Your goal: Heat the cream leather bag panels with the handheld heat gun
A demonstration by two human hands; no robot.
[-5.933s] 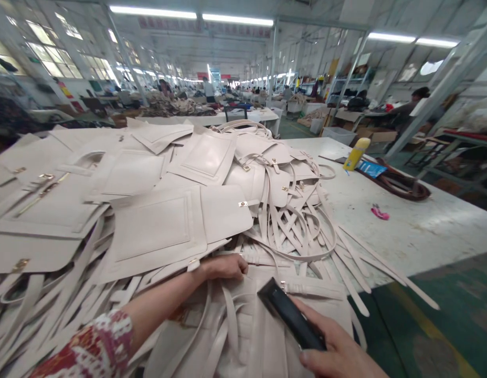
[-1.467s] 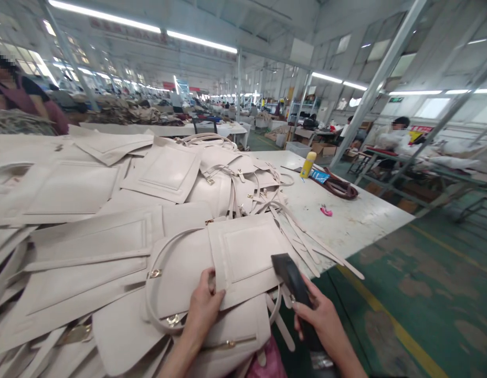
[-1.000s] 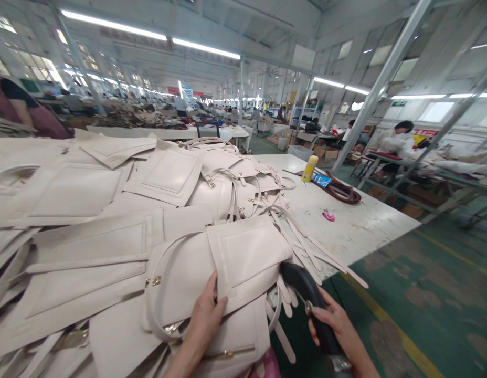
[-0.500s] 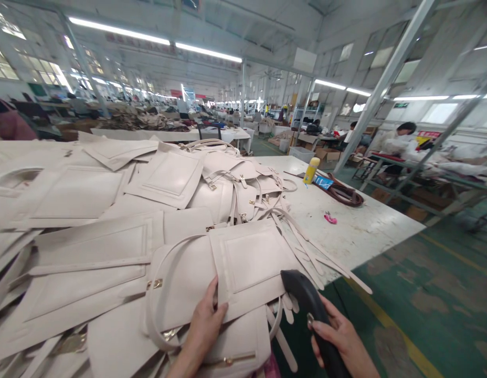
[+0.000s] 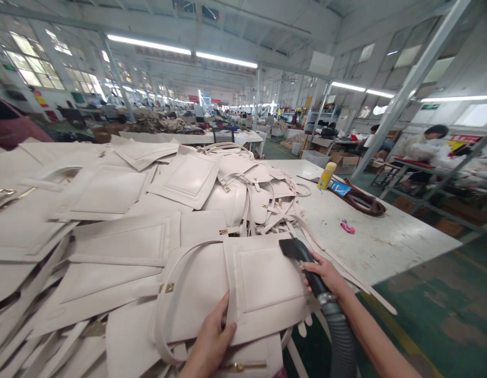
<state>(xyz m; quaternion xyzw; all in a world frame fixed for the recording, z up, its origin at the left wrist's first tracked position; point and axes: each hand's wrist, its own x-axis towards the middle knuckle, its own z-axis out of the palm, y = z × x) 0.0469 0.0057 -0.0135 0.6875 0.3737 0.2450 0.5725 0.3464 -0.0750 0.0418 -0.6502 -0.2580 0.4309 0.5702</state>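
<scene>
My left hand (image 5: 212, 335) grips the left edge of a cream leather bag panel (image 5: 267, 281), its thumb on top and the other fingers partly hidden at the fold. The panel lies on the pile, with a stitched rectangular outline on its face. My right hand (image 5: 322, 272) is wrapped round a black hose nozzle (image 5: 306, 260) fitted to a grey ribbed hose (image 5: 340, 336). The nozzle's flat mouth is over the panel's upper right corner; whether it touches cannot be made out. A curved strap (image 5: 161, 315) and a gold clasp (image 5: 169, 287) lie left of the panel.
Cream bag pieces (image 5: 121, 239) are heaped across the table (image 5: 369, 247). Toward its right side are a yellow can (image 5: 327, 176), a blue packet (image 5: 340, 189), coiled brown strips (image 5: 369, 205) and a small pink item (image 5: 347, 227). A co-worker (image 5: 428, 142) sits at the right.
My right hand and the nozzle have moved up and forward, bringing the mouth from the panel's right side to its upper right corner. My left hand keeps its hold. The view has shifted left.
</scene>
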